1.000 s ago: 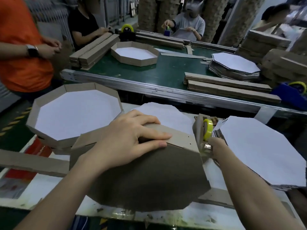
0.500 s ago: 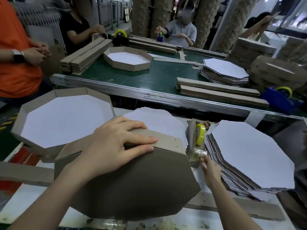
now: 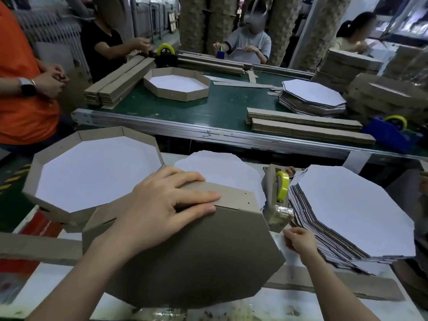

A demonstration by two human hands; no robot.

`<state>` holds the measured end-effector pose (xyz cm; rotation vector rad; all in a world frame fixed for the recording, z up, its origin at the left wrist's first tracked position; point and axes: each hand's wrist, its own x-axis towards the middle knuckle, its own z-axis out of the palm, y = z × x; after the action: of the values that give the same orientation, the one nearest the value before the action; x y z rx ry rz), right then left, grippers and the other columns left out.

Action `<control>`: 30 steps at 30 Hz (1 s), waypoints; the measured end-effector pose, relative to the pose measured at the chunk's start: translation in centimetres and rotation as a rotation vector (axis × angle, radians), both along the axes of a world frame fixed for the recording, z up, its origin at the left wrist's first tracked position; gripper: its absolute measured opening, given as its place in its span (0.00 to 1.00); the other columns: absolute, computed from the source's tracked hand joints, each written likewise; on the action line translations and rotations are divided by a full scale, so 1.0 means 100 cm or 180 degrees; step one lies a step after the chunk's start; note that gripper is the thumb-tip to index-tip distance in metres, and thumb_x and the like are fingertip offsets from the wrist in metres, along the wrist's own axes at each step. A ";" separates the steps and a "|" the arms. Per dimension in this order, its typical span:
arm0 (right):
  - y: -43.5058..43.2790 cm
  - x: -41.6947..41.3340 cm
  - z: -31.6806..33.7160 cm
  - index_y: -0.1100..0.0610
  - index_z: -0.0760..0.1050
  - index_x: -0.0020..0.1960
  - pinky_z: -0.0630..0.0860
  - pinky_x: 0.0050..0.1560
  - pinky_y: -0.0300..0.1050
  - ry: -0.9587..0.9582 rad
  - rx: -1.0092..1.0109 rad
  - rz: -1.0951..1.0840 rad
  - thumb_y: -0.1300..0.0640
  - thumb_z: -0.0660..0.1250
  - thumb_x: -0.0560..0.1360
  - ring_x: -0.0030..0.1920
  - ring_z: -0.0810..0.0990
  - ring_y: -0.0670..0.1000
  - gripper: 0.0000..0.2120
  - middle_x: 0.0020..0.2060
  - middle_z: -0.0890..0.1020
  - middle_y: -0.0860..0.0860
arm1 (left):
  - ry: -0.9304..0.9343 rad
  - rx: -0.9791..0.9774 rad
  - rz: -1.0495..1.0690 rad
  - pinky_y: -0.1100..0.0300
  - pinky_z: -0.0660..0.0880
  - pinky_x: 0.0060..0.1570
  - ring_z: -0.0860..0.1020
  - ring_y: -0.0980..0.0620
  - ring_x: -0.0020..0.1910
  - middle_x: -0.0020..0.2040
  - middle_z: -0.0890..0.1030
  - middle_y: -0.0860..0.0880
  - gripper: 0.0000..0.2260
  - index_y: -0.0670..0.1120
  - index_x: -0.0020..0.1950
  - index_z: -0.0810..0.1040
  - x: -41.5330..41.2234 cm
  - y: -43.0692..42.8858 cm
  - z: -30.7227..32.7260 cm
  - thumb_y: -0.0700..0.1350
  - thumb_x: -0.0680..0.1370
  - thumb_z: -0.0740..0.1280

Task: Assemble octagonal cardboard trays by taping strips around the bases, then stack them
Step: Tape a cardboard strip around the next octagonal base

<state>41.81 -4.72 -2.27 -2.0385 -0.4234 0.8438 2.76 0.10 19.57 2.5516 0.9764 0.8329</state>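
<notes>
Landmark: upturned brown octagonal cardboard tray [image 3: 196,258], base side up on the white table [image 3: 60,283], in front of the person.
Left hand: the left hand [image 3: 162,209] lies flat on the tray's far edge. Its fingers are straight and spread across the seam where the side strip meets the base, pressing down.
Right hand: the right hand [image 3: 298,239] is just right of the tray, with fingertips pinched together below the dispenser (a clear tape end may be between them, too faint to tell).
Tape: a cardboard-cased tape dispenser [image 3: 275,218] stands at the tray's far right corner and carries a yellow-green tape roll [image 3: 283,186].
Finished work: a finished brown-walled octagonal tray [image 3: 99,133] sits open side up, left of and behind the landmark, its near wall close to it.
Supply: a stack of white-faced octagonal cardboard bases [image 3: 354,209] lies to the right, its layers fanned out toward the tray; a white octagonal sheet [image 3: 217,167] lies directly behind.
Strips: a loose brown cardboard strip [image 3: 34,246] runs out leftward from under the tray.
Writing: there are small dark marks on the metal rail [image 3: 208,133] of the green conveyor belt [image 3: 227,107] beyond, too small to read. The print on a red printed sheet [image 3: 41,225] to the left is blurred.
Edges: the tray's near corner comes close to the table's front edge.
Room: a narrow band of table shows between tray and stack, and the right hand sits in it.
</notes>
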 end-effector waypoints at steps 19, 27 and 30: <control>-0.002 -0.247 0.266 0.56 0.73 0.54 0.61 0.22 0.35 0.0369 0.1739 0.1369 0.63 0.71 0.75 0.21 0.61 0.44 0.11 0.42 0.87 0.58 | -0.0281 -0.0277 0.0058 0.56 0.65 0.62 0.68 0.56 0.65 0.64 0.74 0.58 0.18 0.59 0.67 0.74 -0.069 -0.016 -0.017 0.60 0.79 0.60; -0.046 -0.299 0.249 0.61 0.74 0.49 0.59 0.19 0.33 0.0490 0.1614 0.1219 0.65 0.69 0.76 0.18 0.61 0.44 0.05 0.39 0.86 0.59 | -0.0064 -0.0307 -0.0013 0.52 0.62 0.68 0.68 0.52 0.63 0.66 0.73 0.56 0.33 0.61 0.78 0.45 -0.081 -0.028 -0.017 0.58 0.79 0.61; -0.056 -0.303 0.242 0.60 0.73 0.48 0.59 0.19 0.33 0.0526 0.1596 0.1053 0.65 0.69 0.76 0.17 0.61 0.44 0.05 0.38 0.86 0.60 | 0.0074 -0.0060 -0.0069 0.51 0.63 0.67 0.68 0.51 0.62 0.65 0.73 0.57 0.31 0.66 0.76 0.43 -0.083 -0.035 -0.014 0.57 0.80 0.59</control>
<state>11.51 -10.34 21.96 -1.4462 -0.8049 0.9787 -5.53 -3.42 18.16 2.5569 0.9569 0.7862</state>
